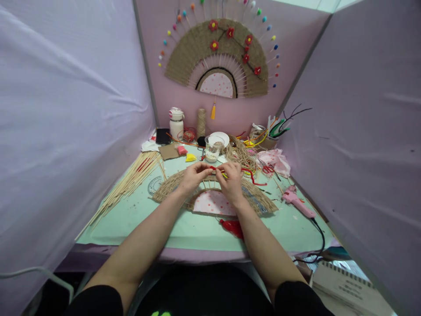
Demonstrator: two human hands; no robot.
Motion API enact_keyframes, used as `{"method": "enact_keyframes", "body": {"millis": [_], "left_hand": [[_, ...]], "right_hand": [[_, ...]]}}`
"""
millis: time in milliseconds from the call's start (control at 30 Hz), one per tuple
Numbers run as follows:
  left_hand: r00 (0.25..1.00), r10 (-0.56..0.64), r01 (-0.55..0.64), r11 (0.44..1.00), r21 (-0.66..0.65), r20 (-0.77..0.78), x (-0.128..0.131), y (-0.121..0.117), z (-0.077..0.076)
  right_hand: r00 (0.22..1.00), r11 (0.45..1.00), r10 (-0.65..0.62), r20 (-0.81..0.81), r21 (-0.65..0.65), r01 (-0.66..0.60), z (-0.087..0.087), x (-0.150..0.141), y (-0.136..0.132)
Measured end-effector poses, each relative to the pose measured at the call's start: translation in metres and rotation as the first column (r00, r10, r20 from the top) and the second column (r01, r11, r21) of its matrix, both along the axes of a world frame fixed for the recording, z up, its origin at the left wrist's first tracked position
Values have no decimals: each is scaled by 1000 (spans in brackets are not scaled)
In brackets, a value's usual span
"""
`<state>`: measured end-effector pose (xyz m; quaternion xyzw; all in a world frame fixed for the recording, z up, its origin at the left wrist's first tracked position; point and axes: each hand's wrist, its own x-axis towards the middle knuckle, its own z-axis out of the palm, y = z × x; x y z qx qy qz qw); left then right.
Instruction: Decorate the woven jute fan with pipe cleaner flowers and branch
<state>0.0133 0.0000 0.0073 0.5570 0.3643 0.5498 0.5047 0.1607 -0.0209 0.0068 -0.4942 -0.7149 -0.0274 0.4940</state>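
Note:
Over the middle of the table, my left hand (194, 177) and my right hand (232, 181) face each other with fingertips pinched. Between them they hold a fuzzy red pipe cleaner (252, 176), whose bent tail sticks out to the right past my right hand. A bit of yellow shows by the right fingers; I cannot tell if it is held. Beneath both hands lies a fan woven from twine (167, 186), with a half-round piece of white cloth with pink dots (212, 202) at its base. A red tassel (232, 226) lies below it, partly behind my right forearm.
Thin wooden sticks (128, 180) lie on the left, near a clear protractor (154, 185). A pink glue gun (298, 202) with a black cord rests on the right, near red scissors (268, 169). Behind stand a clear cup (212, 151), loose twine (241, 153) and a white bottle (176, 125).

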Motion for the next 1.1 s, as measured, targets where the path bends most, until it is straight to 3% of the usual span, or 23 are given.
{"method": "enact_keyframes", "body": {"millis": [133, 233, 600, 1100], "left_hand": [[990, 57, -41, 992, -121, 128, 0, 4, -3], [983, 24, 7, 986, -164, 182, -1, 4, -1], [975, -62, 100, 979, -175, 214, -1, -2, 3], [933, -49, 130, 970, -208, 355, 3, -4, 5]], "right_hand": [[997, 1000, -17, -78, 15, 18, 1, -2, -2], [996, 999, 7, -90, 41, -4, 1, -5, -4], [992, 996, -17, -121, 80, 26, -3, -8, -3], [988, 994, 58, -143, 95, -45, -5, -12, -3]]}}
